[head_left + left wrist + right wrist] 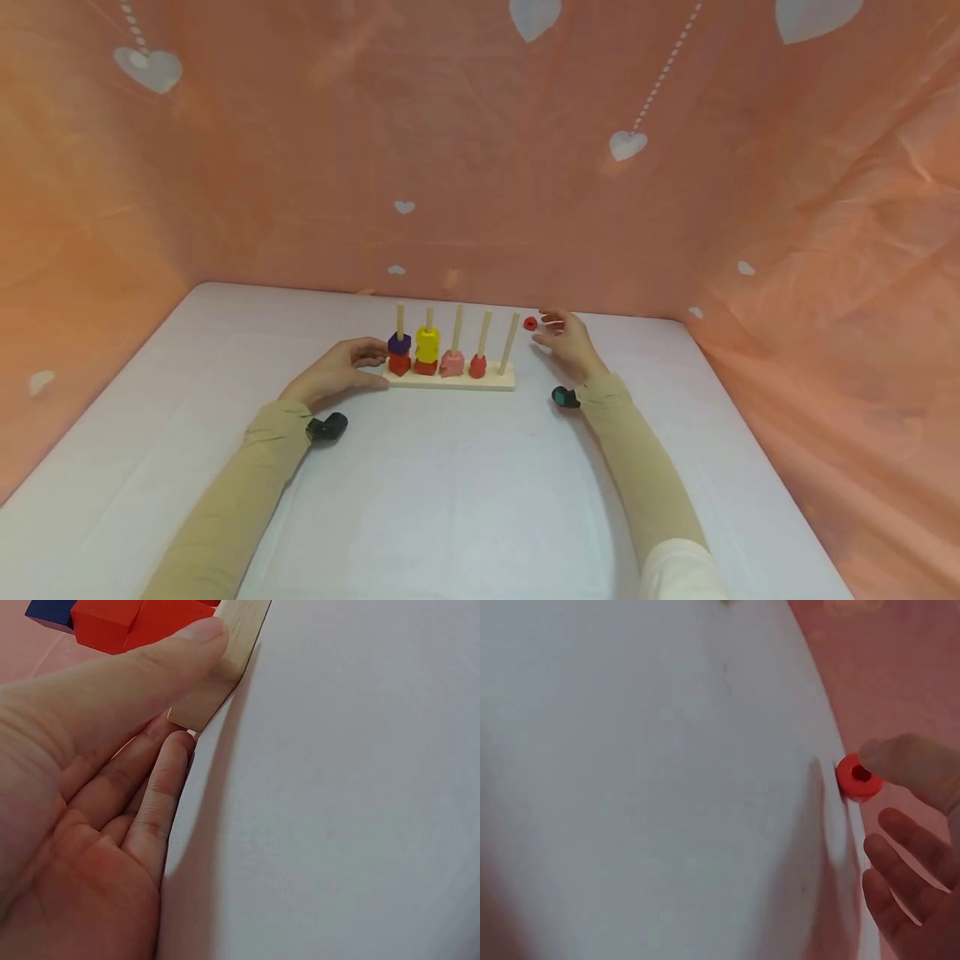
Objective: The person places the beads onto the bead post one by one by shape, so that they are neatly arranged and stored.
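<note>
A wooden peg board point(450, 382) stands upright on the white table with several pegs. Its leftmost peg carries a dark purple block point(399, 344) over a red block point(399, 365). Yellow pieces point(427, 343) top another red block point(426, 367); a pink piece point(452, 363) and a small red piece point(477, 367) sit further right. The rightmost peg point(510, 343) is bare. My left hand point(335, 369) holds the board's left end, thumb at the front, fingers around the end. Beyond the right end, my right hand point(567, 340) spreads its fingers beside a red ring point(859, 778); thumb overlaps it in the right wrist view.
The white table point(450, 500) stretches in front of the board. An orange curtain point(450, 167) with white hearts stands right behind the table's back edge and along both sides. Dark wrist cameras point(327, 427) protrude from both forearms.
</note>
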Demonstrator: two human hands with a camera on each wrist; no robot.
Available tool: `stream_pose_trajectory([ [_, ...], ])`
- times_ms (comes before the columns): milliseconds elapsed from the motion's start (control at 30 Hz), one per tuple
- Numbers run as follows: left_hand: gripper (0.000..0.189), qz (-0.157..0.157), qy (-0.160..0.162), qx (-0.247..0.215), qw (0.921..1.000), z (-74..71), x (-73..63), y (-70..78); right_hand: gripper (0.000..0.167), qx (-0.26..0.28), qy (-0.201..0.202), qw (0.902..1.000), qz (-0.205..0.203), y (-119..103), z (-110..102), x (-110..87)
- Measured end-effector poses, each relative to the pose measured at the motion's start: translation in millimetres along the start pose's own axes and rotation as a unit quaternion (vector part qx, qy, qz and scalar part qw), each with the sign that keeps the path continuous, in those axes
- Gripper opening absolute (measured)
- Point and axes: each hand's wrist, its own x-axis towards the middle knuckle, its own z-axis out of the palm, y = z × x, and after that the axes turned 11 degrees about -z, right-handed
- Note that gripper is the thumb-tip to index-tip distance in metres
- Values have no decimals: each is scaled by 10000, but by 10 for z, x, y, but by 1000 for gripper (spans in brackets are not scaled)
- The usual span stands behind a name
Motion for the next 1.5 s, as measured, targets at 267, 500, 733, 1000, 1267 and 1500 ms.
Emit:
stream_pose_trajectory([
  [267,71,11,-33,-128,9999,25,-11,11,55,51,-147,9998,93,43,64,102],
  [500,73,-20,44,100,9999,23,17,-4,46,281,-279,9992,44,7,151,149],
  [733,71,-77,17,-2,10000,27,23,6,30,212,-193,9995,137,7,208,156],
  [1000,72,-104,73,35,9999,17,1,21,30,-439,-386,9982,-103,-22,159,137],
  [1267,67,6,-25,-10,10000,-1,-29,25,25,-930,-618,9935,-220,-38,83,48],
  [1500,64,-1,-36,-36,10000,7,-32,35,26,-465,-273,9985,-38,-78,13,-70],
])
